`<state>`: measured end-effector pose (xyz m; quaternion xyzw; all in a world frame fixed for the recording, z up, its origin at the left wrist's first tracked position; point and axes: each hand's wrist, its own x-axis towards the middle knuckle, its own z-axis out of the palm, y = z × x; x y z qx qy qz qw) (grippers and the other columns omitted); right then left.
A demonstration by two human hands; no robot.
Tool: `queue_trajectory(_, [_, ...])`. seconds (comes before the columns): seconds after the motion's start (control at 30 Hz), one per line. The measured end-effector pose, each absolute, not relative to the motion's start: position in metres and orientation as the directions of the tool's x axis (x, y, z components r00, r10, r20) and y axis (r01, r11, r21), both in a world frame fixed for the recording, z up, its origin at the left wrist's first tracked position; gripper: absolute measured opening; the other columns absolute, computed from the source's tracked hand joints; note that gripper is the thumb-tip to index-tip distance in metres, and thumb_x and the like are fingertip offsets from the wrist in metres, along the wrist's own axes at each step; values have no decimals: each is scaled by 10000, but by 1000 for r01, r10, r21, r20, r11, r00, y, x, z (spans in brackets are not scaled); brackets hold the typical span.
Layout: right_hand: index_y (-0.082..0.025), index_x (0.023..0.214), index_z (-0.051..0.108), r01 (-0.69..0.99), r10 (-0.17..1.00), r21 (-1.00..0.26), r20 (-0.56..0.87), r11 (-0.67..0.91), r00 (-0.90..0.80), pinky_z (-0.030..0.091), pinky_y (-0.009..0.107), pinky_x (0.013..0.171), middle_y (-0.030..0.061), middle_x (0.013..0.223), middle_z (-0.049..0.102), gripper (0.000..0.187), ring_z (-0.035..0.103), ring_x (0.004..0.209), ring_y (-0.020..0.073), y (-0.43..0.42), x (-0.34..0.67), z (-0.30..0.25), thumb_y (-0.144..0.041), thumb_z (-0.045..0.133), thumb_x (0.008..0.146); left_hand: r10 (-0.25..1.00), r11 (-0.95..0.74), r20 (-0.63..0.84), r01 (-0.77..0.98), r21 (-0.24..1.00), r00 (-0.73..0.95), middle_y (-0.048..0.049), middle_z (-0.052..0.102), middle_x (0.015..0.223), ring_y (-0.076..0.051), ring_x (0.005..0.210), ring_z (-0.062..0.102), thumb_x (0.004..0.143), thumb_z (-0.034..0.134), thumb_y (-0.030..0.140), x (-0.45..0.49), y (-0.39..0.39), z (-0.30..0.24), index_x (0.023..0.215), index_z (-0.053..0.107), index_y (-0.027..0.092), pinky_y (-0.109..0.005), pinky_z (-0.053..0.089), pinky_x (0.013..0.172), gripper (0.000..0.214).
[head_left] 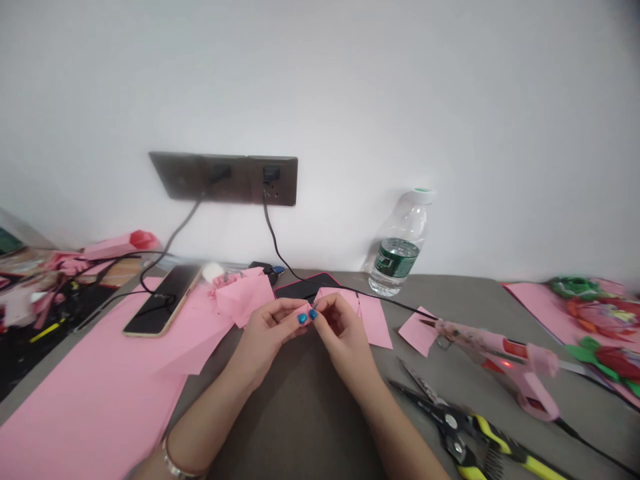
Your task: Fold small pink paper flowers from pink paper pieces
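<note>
My left hand (267, 333) and my right hand (340, 332) meet over the grey table (300, 413), fingertips pinched together on a small pink paper piece (306, 309). Both thumbs carry blue nail polish. The piece is mostly hidden by my fingers. Folded pink paper (243, 297) lies just behind my left hand, and more pink paper (373, 317) lies behind my right hand. A bracelet circles my left wrist at the bottom edge.
A phone (163, 300) rests on a large pink sheet (90, 393) at left. To the right lie a pink glue gun (505, 363), yellow-handled pliers (465, 427) and paper flowers (600, 327). A water bottle (400, 247) stands by the wall under a socket panel (225, 179) with cables.
</note>
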<state>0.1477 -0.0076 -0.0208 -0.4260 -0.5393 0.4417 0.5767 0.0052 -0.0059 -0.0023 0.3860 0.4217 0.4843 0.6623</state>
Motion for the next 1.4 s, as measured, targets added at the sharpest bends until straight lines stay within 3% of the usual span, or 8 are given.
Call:
queue_trajectory(0.17, [-212, 763, 508, -40, 965, -964, 260, 261, 26, 405, 263, 599, -10, 746, 512, 168, 489, 651, 140, -7, 148, -21, -320, 579, 870, 980, 132, -97, -206, 970, 172, -60, 762, 1008, -197, 991, 667, 672, 823, 239, 6, -6, -3, 939, 764, 183, -252, 536, 842, 279])
queue_trajectory(0.3, [-214, 783, 523, -60, 965, -963, 260, 261, 19, 429, 266, 607, -9, 759, 525, 138, 517, 657, 142, -7, 149, -21, -309, 592, 856, 974, 173, -141, -185, 967, 175, -86, 759, 1066, -214, 939, 697, 694, 792, 244, 5, -5, -2, 1011, 747, 165, -294, 563, 808, 330])
queue_trajectory(0.43, [-206, 889, 609, -1, 970, -970, 242, 242, -15, 445, 286, 638, 22, 828, 588, 115, 561, 706, 163, -5, 155, -21, -309, 617, 839, 962, 236, -203, -183, 954, 182, -82, 778, 957, -213, 889, 714, 680, 804, 225, 4, -5, 0, 1221, 640, 155, -316, 570, 806, 570])
queue_trajectory(0.53, [-198, 803, 637, 60, 963, -962, 261, 265, -61, 434, 294, 640, 37, 825, 591, 125, 550, 731, 174, -4, 159, -19, -316, 619, 841, 959, 246, -217, -154, 957, 183, -60, 775, 879, -194, 819, 718, 671, 803, 204, 2, -5, 1, 1278, 583, 151, -318, 569, 800, 647])
queue_trajectory(0.73, [-196, 741, 614, 22, 980, -983, 180, 182, -84, 420, 283, 606, 22, 772, 580, 197, 540, 674, 161, -3, 161, -16, -377, 660, 807, 957, 214, -192, -81, 974, 217, -49, 770, 862, -192, 820, 726, 697, 744, 162, 0, -4, 2, 1176, 608, 158, -311, 551, 802, 498])
queue_trajectory(0.93, [-191, 771, 653, 94, 984, -983, 151, 160, -96, 421, 293, 612, 35, 776, 613, 203, 549, 682, 176, -1, 163, -17, -393, 666, 792, 966, 165, -155, -29, 986, 207, -51, 773, 855, -212, 859, 734, 713, 715, 162, -2, -3, 0, 1104, 578, 173, -328, 532, 826, 414])
queue_trajectory(1.17, [-183, 749, 630, 108, 982, -986, 111, 128, -151, 418, 301, 656, 27, 786, 600, 184, 552, 716, 175, -1, 168, -17, -359, 639, 803, 968, 146, -151, 39, 988, 202, -37, 764, 794, -186, 769, 713, 731, 691, 164, -3, -2, -2, 949, 613, 176, -277, 509, 721, 232])
queue_trajectory(1.4, [-186, 748, 619, -45, 992, -997, 72, 67, -106, 384, 262, 570, -6, 681, 550, 307, 476, 612, 139, -1, 165, -16, -486, 670, 788, 975, 105, -85, -88, 991, 206, -22, 702, 821, -162, 804, 646, 697, 766, 228, 0, -3, 3, 832, 644, 172, -259, 483, 754, 190])
